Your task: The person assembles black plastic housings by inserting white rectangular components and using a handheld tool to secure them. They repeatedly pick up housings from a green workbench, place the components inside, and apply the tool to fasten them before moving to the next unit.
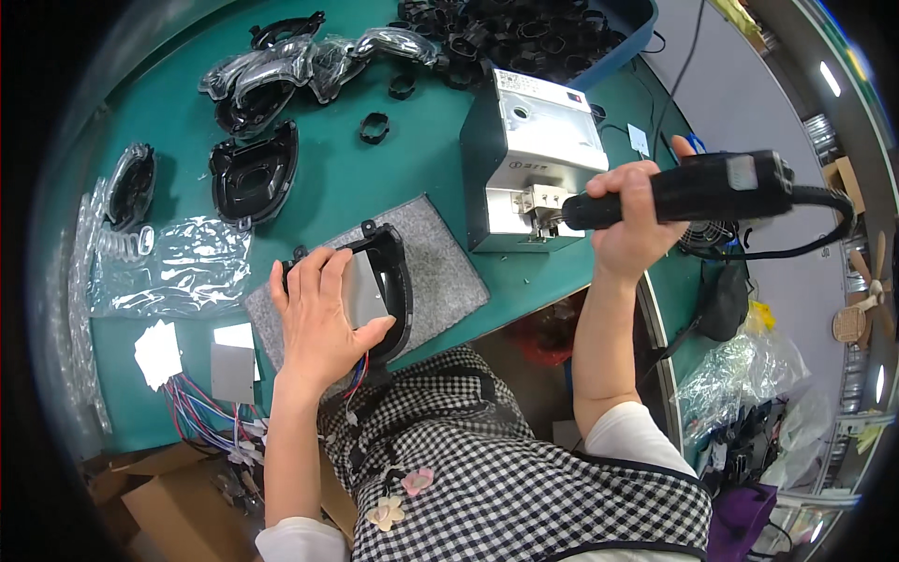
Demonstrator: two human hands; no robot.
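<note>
My right hand (629, 211) is wrapped round a black electric screwdriver (693, 190) with a cord at its back end. The screwdriver's front end points left at the outlet of a boxy white and black screw feeder (543, 140); whether its bit touches there I cannot tell. A black plastic housing (401, 281) lies on a grey felt mat (449, 267). My left hand (318, 304) grips that housing from above, fingers over its left side and thumb toward the near right. Under this hand a flat grey panel (363, 292) sits in the housing. Red and blue wires (358, 379) emerge below it.
Clear lens covers (281, 75) and black housings (255, 178) lie at the far left. A blue bin (637, 37) of black rings stands at the back. White panels with wires (159, 356) and clear plastic bags (173, 272) lie left. A small fan (709, 234) stands right.
</note>
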